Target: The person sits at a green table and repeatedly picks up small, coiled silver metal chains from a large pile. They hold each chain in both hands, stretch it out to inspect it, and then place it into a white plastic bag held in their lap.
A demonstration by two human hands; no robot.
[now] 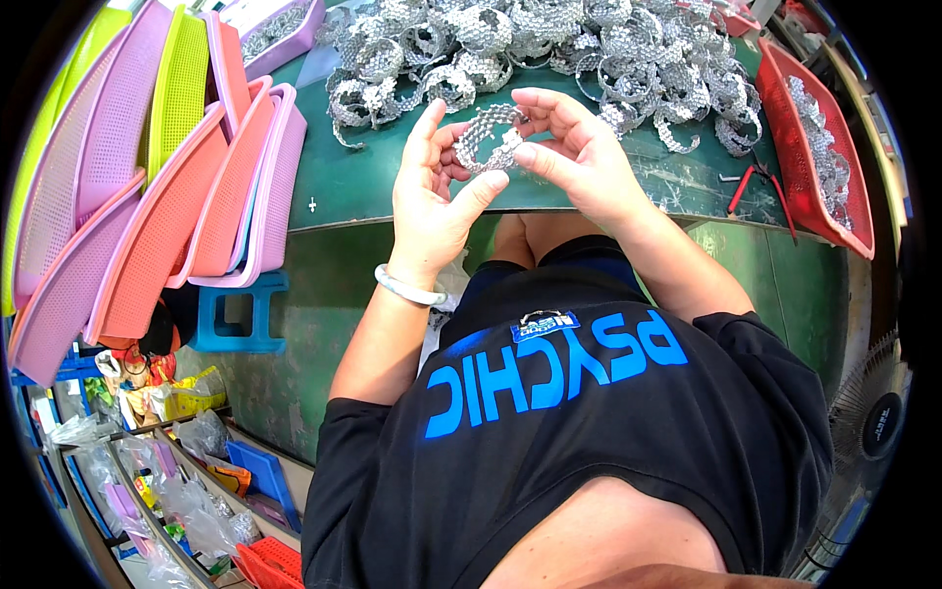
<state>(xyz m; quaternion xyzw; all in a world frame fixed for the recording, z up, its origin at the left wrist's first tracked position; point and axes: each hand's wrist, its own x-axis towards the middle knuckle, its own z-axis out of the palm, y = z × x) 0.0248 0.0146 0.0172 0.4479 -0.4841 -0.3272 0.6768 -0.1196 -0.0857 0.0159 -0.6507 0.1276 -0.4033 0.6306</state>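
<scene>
Between my two hands, above the near edge of the green table, is a silver metal link bracelet bent into a ring. My left hand grips its left side, thumb underneath and fingers curled behind. At its right side, my right hand pinches the band between thumb and fingers. A light bangle circles my left wrist. Just beyond my hands, a large heap of similar silver link bands spreads across the table. Pliers with red handles lie to the right of my right hand, near the table edge.
A red basket holding silver pieces sits at the table's right end. Stacked purple, green and coral baskets lean on the left, above a blue stool. Shelves with plastic bags stand lower left; a fan is at right.
</scene>
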